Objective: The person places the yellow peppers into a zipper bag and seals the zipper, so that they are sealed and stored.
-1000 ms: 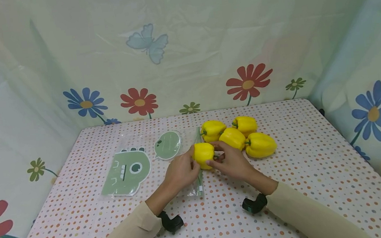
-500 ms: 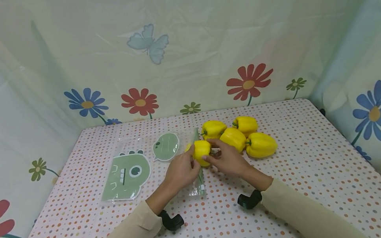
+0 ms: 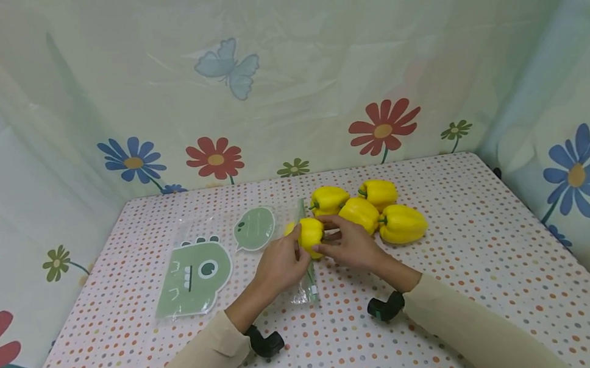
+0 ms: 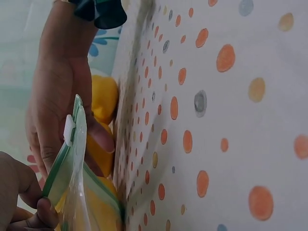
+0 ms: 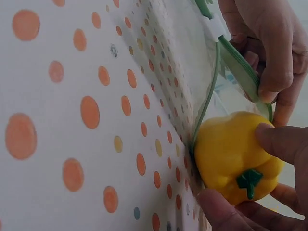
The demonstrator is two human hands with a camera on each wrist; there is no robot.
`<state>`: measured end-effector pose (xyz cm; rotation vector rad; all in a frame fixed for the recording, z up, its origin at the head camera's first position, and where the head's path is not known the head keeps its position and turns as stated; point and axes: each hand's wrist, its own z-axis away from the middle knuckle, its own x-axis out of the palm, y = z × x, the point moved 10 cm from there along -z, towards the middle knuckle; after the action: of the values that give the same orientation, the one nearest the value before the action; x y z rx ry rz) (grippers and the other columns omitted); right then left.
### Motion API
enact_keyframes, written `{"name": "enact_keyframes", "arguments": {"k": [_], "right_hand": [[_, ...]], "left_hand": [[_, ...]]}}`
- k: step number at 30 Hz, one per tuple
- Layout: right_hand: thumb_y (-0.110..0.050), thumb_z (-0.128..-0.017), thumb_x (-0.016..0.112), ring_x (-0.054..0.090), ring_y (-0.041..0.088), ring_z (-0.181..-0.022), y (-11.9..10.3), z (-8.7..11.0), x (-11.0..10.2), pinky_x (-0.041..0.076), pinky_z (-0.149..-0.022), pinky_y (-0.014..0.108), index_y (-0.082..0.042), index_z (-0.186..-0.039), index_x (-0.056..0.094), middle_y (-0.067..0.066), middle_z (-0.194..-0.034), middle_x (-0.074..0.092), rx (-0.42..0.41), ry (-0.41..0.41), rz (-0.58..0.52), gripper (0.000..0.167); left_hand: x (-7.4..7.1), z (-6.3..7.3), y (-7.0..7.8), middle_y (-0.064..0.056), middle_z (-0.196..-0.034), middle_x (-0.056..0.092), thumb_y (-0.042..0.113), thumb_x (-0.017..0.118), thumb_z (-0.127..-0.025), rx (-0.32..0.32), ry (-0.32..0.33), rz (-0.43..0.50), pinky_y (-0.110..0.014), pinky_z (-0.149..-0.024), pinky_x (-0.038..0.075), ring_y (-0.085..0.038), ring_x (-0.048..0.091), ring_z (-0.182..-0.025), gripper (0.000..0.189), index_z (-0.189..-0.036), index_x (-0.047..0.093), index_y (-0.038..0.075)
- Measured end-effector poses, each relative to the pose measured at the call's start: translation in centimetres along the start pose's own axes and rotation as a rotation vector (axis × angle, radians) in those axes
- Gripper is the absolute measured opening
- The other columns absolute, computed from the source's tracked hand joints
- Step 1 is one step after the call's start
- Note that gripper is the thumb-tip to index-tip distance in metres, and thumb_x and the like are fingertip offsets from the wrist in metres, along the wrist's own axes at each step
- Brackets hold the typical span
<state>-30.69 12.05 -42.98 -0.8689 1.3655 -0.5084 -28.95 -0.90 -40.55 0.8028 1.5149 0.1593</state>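
A yellow bell pepper point(image 5: 233, 144) with a green stem sits in the mouth of a clear zip bag point(image 4: 79, 178), stem end outwards. My right hand point(image 3: 352, 241) holds the pepper from the stem side with thumb and fingers, as the right wrist view shows. My left hand point(image 3: 281, 265) pinches the green zip edge point(image 5: 245, 72) of the bag and keeps the mouth apart. A white slider point(image 4: 69, 130) shows on the zip. The bag lies flat to the left, printed with a green one-eyed monster point(image 3: 196, 277) and a green speech bubble point(image 3: 254, 228). The left fingers hide part of the pepper.
Several more yellow bell peppers point(image 3: 403, 223) lie grouped just beyond and right of my right hand. The table point(image 3: 484, 283) has a dotted cover. Flower-patterned sheets point(image 3: 303, 72) enclose its back and sides.
My right hand and the pepper have shifted slightly left, and the pepper is further into the bag's mouth. The bag's printed part has slid a little left. My left hand stays in place.
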Motion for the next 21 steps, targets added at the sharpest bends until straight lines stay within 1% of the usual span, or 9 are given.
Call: {"name": "enact_keyframes", "arguments": {"k": [3, 8, 11, 15, 21], "right_hand": [[-0.033, -0.087, 0.073, 0.064, 0.031, -0.116, -0.11, -0.06, 0.08, 0.057, -0.089, 0.040, -0.012, -0.147, 0.042, 0.014, -0.139, 0.055, -0.012, 0.002, 0.003, 0.070], [-0.033, -0.088, 0.072, 0.063, 0.031, -0.118, -0.43, -0.18, -0.08, 0.055, -0.094, 0.043, -0.012, -0.146, 0.043, 0.013, -0.138, 0.056, -0.043, 0.032, 0.036, 0.068], [-0.033, -0.088, 0.072, 0.063, 0.030, -0.117, -0.61, -0.30, -0.09, 0.055, -0.094, 0.043, -0.013, -0.146, 0.043, 0.013, -0.137, 0.057, -0.058, 0.049, 0.052, 0.067], [-0.033, -0.088, 0.072, 0.064, 0.030, -0.116, -0.58, -0.45, -0.12, 0.056, -0.091, 0.041, -0.015, -0.146, 0.044, 0.013, -0.136, 0.057, -0.049, 0.066, 0.061, 0.066], [-0.035, -0.088, 0.071, 0.065, 0.030, -0.116, -0.49, -0.71, -0.15, 0.056, -0.092, 0.042, -0.014, -0.146, 0.043, 0.014, -0.136, 0.058, -0.046, 0.077, 0.069, 0.067]], "left_hand": [[-0.10, 0.04, 0.11, 0.007, -0.051, 0.042, 0.015, 0.054, -0.086, 0.004, 0.007, 0.006, -0.019, -0.039, 0.028, -0.006, 0.033, -0.041, 0.064, -0.146, 0.043, -0.003], [-0.25, 0.08, 0.28, 0.007, -0.050, 0.041, 0.015, 0.055, -0.085, 0.010, 0.013, 0.014, -0.018, -0.039, 0.028, -0.005, 0.032, -0.040, 0.064, -0.145, 0.045, -0.002], [-0.29, 0.12, 0.38, 0.007, -0.050, 0.039, 0.014, 0.055, -0.084, 0.012, 0.008, 0.022, -0.018, -0.039, 0.027, -0.005, 0.030, -0.040, 0.064, -0.145, 0.045, -0.002], [-0.23, 0.13, 0.53, 0.008, -0.048, 0.037, 0.013, 0.054, -0.083, 0.017, -0.005, 0.033, -0.018, -0.038, 0.024, -0.005, 0.028, -0.039, 0.065, -0.146, 0.044, -0.003], [-0.13, 0.17, 0.42, 0.008, -0.046, 0.035, 0.012, 0.055, -0.081, 0.026, -0.014, 0.040, -0.018, -0.037, 0.022, -0.005, 0.026, -0.038, 0.070, -0.147, 0.040, -0.004]]}}
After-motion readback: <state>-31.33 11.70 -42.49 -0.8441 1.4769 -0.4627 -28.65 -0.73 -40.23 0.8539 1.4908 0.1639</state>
